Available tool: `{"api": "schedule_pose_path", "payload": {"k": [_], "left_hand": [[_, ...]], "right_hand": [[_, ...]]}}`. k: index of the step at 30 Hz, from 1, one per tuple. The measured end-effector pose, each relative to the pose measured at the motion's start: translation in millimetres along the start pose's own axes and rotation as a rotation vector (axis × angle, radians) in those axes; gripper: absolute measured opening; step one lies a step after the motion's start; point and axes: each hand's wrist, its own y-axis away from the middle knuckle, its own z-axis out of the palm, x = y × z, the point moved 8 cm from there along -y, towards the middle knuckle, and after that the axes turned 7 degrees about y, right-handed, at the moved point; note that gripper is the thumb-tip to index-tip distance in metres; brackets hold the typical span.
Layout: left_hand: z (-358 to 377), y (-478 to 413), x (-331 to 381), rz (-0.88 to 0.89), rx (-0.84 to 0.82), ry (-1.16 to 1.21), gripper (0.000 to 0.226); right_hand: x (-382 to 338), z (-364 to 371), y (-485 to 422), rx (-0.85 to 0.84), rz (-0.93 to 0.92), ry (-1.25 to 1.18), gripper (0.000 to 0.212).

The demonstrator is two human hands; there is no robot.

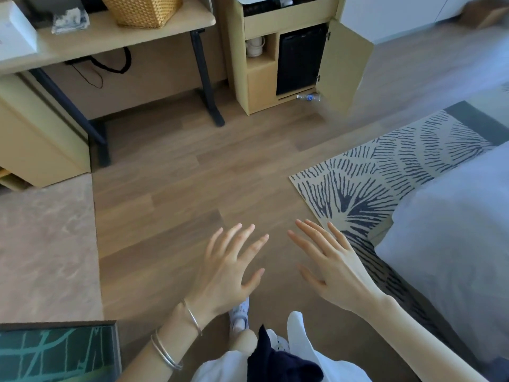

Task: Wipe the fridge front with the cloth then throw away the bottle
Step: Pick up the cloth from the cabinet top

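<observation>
A small black fridge (300, 60) stands inside a pale wooden cabinet (261, 86) across the room; the cabinet door (344, 70) is swung open to the right. A clear plastic bottle (308, 97) with a blue label lies on its side on the floor at the fridge's foot. A crumpled grey-white cloth (70, 20) rests on the desk (110, 37) at the top left. My left hand (231, 268) and my right hand (327, 263) hover over the wooden floor, fingers spread, holding nothing, far from the fridge.
A woven basket (143, 9) sits on the desk, whose black legs (206, 78) stand left of the cabinet. A patterned rug (385, 172) and a bed corner (454, 244) fill the right. A dark cloth (275, 359) hangs at my waist. A green-patterned object (55, 354) lies bottom left.
</observation>
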Motion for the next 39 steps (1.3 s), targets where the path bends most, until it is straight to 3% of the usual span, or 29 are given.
{"api": "schedule_pose_path", "payload": {"k": [7, 19, 25, 39], "left_hand": [[6.4, -66.6, -55.5, 0.058, -0.114, -0.013, 0.057], [-21.8, -202.1, -148.8, 0.186, -0.131, -0.004, 0.055], [-12.7, -255.3, -173.3, 0.173, -0.157, 0.021, 0.055], [15.2, -463.2, -153.6, 0.17, -0.135, 0.013, 0.055]], "right_hand": [[31.8, 33.3, -57.3, -0.081, 0.12, 0.041, 0.059], [70.8, 8.9, -201.2, 0.07, 0.19, 0.088, 0.052], [103.0, 20.6, -244.5, 0.047, 0.21, 0.064, 0.053], [292.9, 5.4, -350.3, -0.046, 0.146, 0.098, 0.051]]}}
